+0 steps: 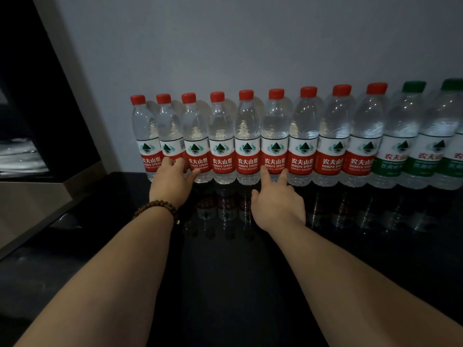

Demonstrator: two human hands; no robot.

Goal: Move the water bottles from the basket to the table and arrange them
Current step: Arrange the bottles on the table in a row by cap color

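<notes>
Red-labelled "NONGFU SPRING" water bottles (247,136)

1. We are looking from one head-worn wide-angle camera, angled forward and down over the dark table (238,284).
2. We are facing the grey wall (250,46) head-on, standing near enough that labels on the row of bottles (248,136) are reading clearly.
3. We are observing lines bending toward the frame's edges.

You face 1 plain grey wall (250,41) in dim light. Its foot meets the back edge of a glossy black table (238,271). At your left, a slanted grey frame (72,83) borders a dark panel (22,71) above the table's left edge.
</notes>
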